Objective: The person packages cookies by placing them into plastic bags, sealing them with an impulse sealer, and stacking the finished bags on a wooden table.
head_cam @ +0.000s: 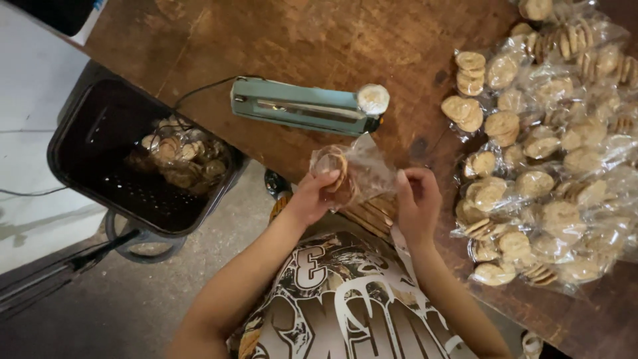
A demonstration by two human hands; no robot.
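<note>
The left hand [311,198] gripped a clear bag of round biscuits [345,174], and the right hand [417,199] pinched its open edge. A green heat sealer [299,106] lay just beyond on the wooden table [319,40].

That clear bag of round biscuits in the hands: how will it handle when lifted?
The clear bag of biscuits probably handles floppy: its film is crumpled and loose above the stack. Likely light, since the left hand pinches it alone while the right hand touches the edge. The biscuits look brittle and may shift inside.
</note>
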